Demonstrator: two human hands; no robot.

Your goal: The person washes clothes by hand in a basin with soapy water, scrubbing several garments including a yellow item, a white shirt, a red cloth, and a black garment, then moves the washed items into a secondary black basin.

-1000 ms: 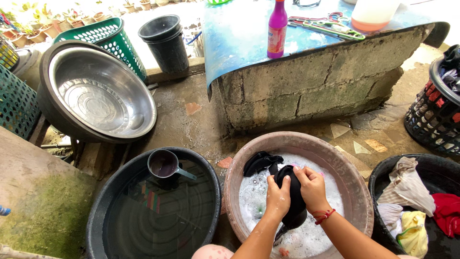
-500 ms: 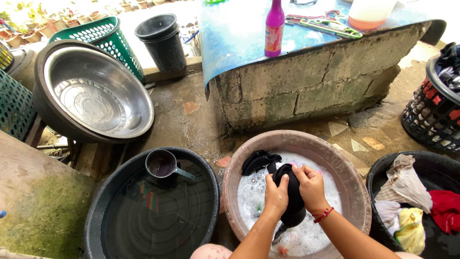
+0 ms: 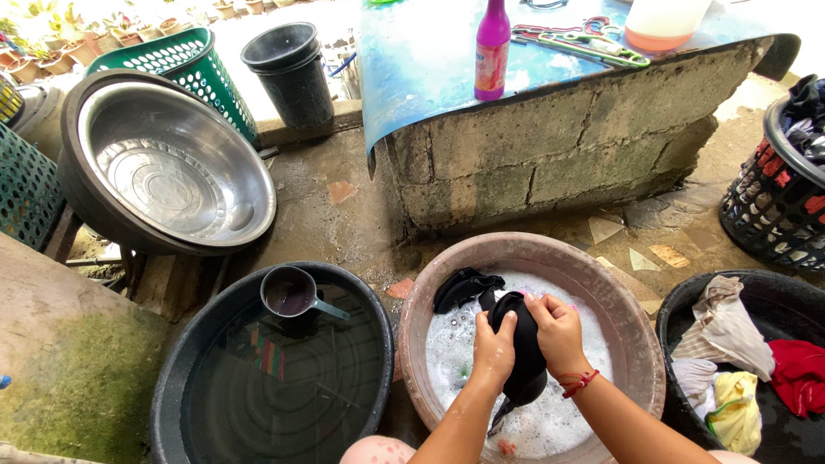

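While the black cloth (image 3: 518, 344) is gripped between both hands over the suds, I judge the wash to be midway: this piece is wet and soapy, a trailing part of it lies dark on the foam by the basin's (image 3: 632, 326) upper-left rim, and no rinsing shows yet. The cloth sits at the centre of the pinkish basin in the lower middle of the frame. At the lower right, a black tub (image 3: 679, 314) holds a heap of white, red and yellow clothes (image 3: 748, 361); I cannot tell whether those are washed or waiting. At the lower left, a second black tub (image 3: 185, 378) holds clear water with a small dipper (image 3: 292, 294) floating near its top edge.

My left hand (image 3: 494, 351) is clamped on the cloth's left side, thumb up across the fabric, fingers wrapped under. My right hand (image 3: 557, 333) is closed over the cloth's top right, knuckles bent, a red string around the wrist. Both forearms rise from the bottom edge and meet at the cloth, hands almost touching.

Above, a concrete counter (image 3: 550, 146) carries a purple bottle (image 3: 492, 51).
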